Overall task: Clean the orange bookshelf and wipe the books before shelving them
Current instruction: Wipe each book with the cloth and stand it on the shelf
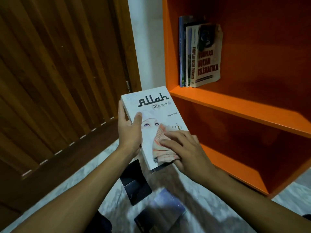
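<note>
the left hand [130, 132] has its grip clamped on the white book [154, 125] — palm under the spine edge, thumb lying across the cover, fingers wrapped round the long left side. the right hand [186, 152] lies flat with fingers spread, pressing a folded pale cloth [162, 148] onto the lower part of the cover; it is not closed round the book, only pinning the cloth against it. so the wiping step looks to be in hand on this cover.

the book is held in the air, tilted, its long axis running from near the person up and away, the top edge pointing toward the orange bookshelf [235, 105]. the shelf stands up and to the right of the book, so the right hand is the nearer one to it, while the left hand carries the book's weight. to shelve it, the book would have to turn upright and travel right and upward.

the upper compartment holds a short row of shelved books [198, 54] standing upright against its left wall, the outermost leaning a little with its cover facing out; the space to their right is bare. the compartment below shows nothing in it as far as the view goes.

on the pale floor [84, 190] under the arms lie more books — a dark book [134, 184] and a bluish one [165, 204], blurred — by my judgement waiting to be wiped.
</note>
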`<state>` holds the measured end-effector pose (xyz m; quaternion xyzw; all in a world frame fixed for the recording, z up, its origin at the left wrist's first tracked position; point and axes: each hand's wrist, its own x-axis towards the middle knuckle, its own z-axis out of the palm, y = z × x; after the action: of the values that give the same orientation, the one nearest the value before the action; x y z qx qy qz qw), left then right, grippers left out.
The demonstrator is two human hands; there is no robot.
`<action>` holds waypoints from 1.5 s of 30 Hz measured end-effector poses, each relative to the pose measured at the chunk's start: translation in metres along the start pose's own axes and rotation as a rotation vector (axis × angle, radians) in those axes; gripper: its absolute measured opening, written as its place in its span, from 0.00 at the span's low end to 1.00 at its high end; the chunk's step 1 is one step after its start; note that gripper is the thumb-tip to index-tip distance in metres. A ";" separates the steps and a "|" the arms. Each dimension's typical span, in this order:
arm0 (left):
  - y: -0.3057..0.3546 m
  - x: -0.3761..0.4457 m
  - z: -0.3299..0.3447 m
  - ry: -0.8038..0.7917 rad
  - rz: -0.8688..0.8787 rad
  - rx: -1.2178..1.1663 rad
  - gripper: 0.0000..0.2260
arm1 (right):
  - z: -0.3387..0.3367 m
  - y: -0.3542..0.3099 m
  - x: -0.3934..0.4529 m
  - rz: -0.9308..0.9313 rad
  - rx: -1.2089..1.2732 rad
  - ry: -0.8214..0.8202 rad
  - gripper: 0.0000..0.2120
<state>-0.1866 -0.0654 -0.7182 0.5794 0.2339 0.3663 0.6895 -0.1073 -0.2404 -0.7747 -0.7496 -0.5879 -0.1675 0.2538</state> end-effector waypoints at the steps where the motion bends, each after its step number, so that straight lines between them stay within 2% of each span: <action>1: 0.000 0.000 -0.003 -0.023 0.014 0.039 0.32 | 0.000 0.007 0.000 -0.022 0.000 0.002 0.27; 3: -0.001 -0.002 -0.009 -0.062 0.031 0.127 0.32 | -0.005 0.013 0.002 0.088 0.174 0.055 0.25; 6: -0.001 -0.006 -0.016 -0.098 0.004 0.154 0.31 | -0.022 0.013 0.015 0.665 0.797 0.220 0.17; 8: 0.000 -0.008 -0.019 -0.131 -0.024 0.127 0.30 | -0.035 0.026 0.025 0.945 1.090 0.376 0.13; 11: 0.003 -0.012 -0.020 -0.219 -0.044 0.096 0.29 | -0.064 0.044 0.034 1.091 1.296 0.533 0.14; 13: 0.004 -0.017 -0.017 -0.290 -0.037 0.101 0.29 | -0.076 0.051 0.037 1.038 1.300 0.619 0.20; 16: -0.001 -0.023 -0.007 -0.380 -0.036 0.100 0.29 | -0.078 0.049 0.045 0.828 0.965 0.643 0.20; 18: -0.007 -0.026 0.002 -0.409 -0.040 0.086 0.28 | -0.066 0.048 0.046 0.641 0.619 0.519 0.19; 20: -0.012 -0.029 0.010 -0.404 -0.036 0.060 0.27 | -0.052 0.042 0.040 0.431 0.268 0.322 0.16; 22: -0.013 -0.028 0.015 -0.372 -0.034 0.033 0.25 | -0.039 0.028 0.031 0.218 0.086 0.179 0.18; 25: -0.013 -0.020 0.013 -0.301 -0.085 -0.009 0.24 | -0.024 0.007 0.019 0.048 0.096 0.065 0.18; 28: -0.011 -0.012 0.005 -0.225 -0.135 -0.037 0.23 | -0.009 -0.003 0.004 -0.092 -0.012 -0.014 0.18; 33: -0.008 0.000 -0.010 -0.139 -0.145 -0.046 0.25 | -0.001 -0.011 -0.007 -0.129 -0.114 -0.106 0.21; 36: -0.007 0.004 -0.015 -0.077 -0.133 -0.031 0.25 | 0.000 -0.012 -0.010 -0.196 -0.117 -0.088 0.19; 41: -0.003 0.009 -0.023 -0.012 -0.126 -0.014 0.25 | 0.015 -0.016 -0.020 -0.294 0.028 -0.010 0.16; 45: -0.002 0.008 -0.029 -0.014 -0.104 0.049 0.23 | 0.017 -0.018 -0.022 -0.296 0.247 -0.097 0.13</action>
<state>-0.2033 -0.0411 -0.7256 0.5855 0.2677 0.3204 0.6949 -0.1311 -0.2443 -0.7975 -0.6254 -0.7192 -0.0933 0.2879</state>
